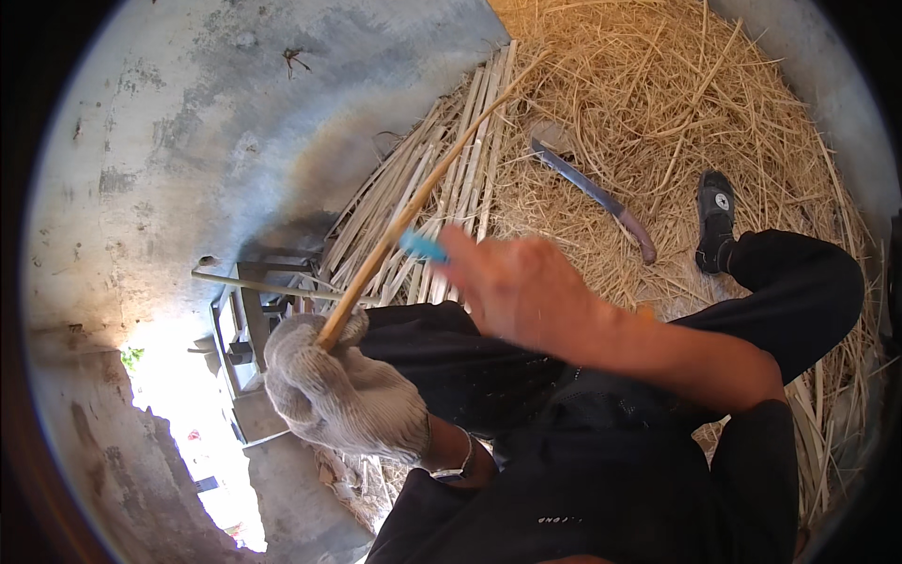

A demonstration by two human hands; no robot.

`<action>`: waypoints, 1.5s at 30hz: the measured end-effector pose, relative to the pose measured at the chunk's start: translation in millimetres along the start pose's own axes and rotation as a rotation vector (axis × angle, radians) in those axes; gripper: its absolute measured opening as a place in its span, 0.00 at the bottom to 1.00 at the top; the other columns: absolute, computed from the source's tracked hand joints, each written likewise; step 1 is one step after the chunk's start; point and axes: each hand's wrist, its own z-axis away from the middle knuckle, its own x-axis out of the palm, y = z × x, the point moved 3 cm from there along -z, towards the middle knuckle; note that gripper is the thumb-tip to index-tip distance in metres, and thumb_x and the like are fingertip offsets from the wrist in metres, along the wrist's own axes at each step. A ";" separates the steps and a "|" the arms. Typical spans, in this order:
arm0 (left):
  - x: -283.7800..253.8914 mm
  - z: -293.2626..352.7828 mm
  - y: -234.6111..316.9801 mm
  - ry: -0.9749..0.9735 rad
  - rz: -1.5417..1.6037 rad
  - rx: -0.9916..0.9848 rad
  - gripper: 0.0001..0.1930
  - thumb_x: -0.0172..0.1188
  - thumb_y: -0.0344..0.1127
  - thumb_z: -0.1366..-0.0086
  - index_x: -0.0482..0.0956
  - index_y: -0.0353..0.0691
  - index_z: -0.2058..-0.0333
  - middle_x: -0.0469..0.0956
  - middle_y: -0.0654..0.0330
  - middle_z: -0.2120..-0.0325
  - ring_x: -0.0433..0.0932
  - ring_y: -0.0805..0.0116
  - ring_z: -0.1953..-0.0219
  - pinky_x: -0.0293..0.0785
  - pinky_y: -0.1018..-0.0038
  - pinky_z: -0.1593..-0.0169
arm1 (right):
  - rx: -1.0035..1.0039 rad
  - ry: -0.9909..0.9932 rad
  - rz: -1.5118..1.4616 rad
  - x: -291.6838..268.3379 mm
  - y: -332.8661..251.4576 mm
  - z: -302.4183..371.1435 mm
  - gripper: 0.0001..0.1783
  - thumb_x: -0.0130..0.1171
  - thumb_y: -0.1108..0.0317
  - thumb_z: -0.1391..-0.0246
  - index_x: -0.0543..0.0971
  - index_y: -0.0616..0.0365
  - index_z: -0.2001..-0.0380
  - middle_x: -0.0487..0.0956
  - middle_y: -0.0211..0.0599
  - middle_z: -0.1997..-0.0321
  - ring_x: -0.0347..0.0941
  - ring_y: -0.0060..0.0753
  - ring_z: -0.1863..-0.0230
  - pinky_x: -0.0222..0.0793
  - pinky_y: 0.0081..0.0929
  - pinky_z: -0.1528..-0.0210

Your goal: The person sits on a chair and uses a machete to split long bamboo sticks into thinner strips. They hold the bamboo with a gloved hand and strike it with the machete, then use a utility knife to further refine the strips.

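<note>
Grey-white knit covers the left hand (343, 395), whose fingers are closed around the lower end of a brown stick (404, 214). From that grip the stick slants up and to the right, well past the fingers of both hands. The bare right hand (526, 287) is blurred, with its fingers together on a small blue object (423, 246); its tip comes right beside the middle of the stick, though whether they touch I cannot tell. Just below the gloved fingers, a band (458, 467) circles the left wrist. Beyond the fingers of both hands, pale slats (381, 211) lie in a long pile, passing behind the stick. Above and to the right of the bare fingers, a long knife (587, 191) with a reddish-brown handle lies on loose straw (639, 75), its blade pointing away from the person. Farther right of those fingers is a dark shoe (716, 221), near the black trousers (789, 282). Left of the gloved fingers, a stained wall (178, 188) has a bright, ragged opening (193, 461).
</note>
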 end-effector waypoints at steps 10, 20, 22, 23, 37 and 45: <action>-5.5 -3.4 -4.5 -0.001 -0.107 0.039 0.19 0.55 0.41 0.27 0.73 0.23 0.62 0.74 0.46 0.65 0.79 0.61 0.72 0.85 0.76 0.69 | 0.088 -0.024 -0.022 10.1 18.2 0.6 0.15 0.47 0.57 0.29 0.68 0.60 0.59 0.73 0.42 0.88 0.74 0.50 0.87 0.70 0.45 0.84; 23.2 -13.2 17.1 0.106 -0.160 -0.026 0.22 0.54 0.43 0.26 0.75 0.21 0.60 0.76 0.48 0.64 0.82 0.60 0.69 0.86 0.76 0.68 | 0.349 -0.268 0.120 -15.4 10.6 2.2 0.13 0.54 0.62 0.33 0.67 0.61 0.64 0.73 0.46 0.85 0.75 0.54 0.82 0.66 0.46 0.82; 23.0 -17.7 15.5 0.150 -0.207 -0.038 0.22 0.55 0.43 0.26 0.76 0.21 0.60 0.76 0.48 0.64 0.82 0.60 0.68 0.85 0.77 0.68 | 0.338 -0.165 0.072 -33.4 9.7 -8.1 0.15 0.52 0.59 0.31 0.68 0.62 0.63 0.75 0.43 0.84 0.75 0.48 0.84 0.67 0.44 0.85; 17.6 -19.0 9.8 0.130 -0.214 -0.020 0.22 0.55 0.43 0.26 0.76 0.21 0.60 0.76 0.49 0.64 0.82 0.60 0.68 0.85 0.77 0.68 | 0.332 -0.116 0.047 -41.7 8.7 -13.0 0.16 0.51 0.58 0.31 0.68 0.62 0.63 0.76 0.42 0.84 0.76 0.45 0.86 0.67 0.43 0.86; -8.7 -3.7 -3.6 -0.039 -0.115 0.065 0.20 0.60 0.41 0.30 0.75 0.22 0.66 0.76 0.47 0.68 0.79 0.61 0.73 0.82 0.75 0.73 | -0.008 -0.008 -0.089 -4.6 -19.6 -3.0 0.15 0.53 0.57 0.32 0.67 0.59 0.63 0.71 0.42 0.90 0.73 0.46 0.89 0.67 0.43 0.87; 9.8 -1.7 14.0 -0.011 -0.096 0.078 0.18 0.59 0.40 0.30 0.76 0.23 0.66 0.77 0.47 0.69 0.81 0.60 0.73 0.82 0.74 0.71 | 0.057 -0.014 -0.051 -0.8 -10.3 -1.1 0.15 0.51 0.57 0.31 0.67 0.59 0.64 0.71 0.42 0.90 0.73 0.51 0.87 0.69 0.44 0.86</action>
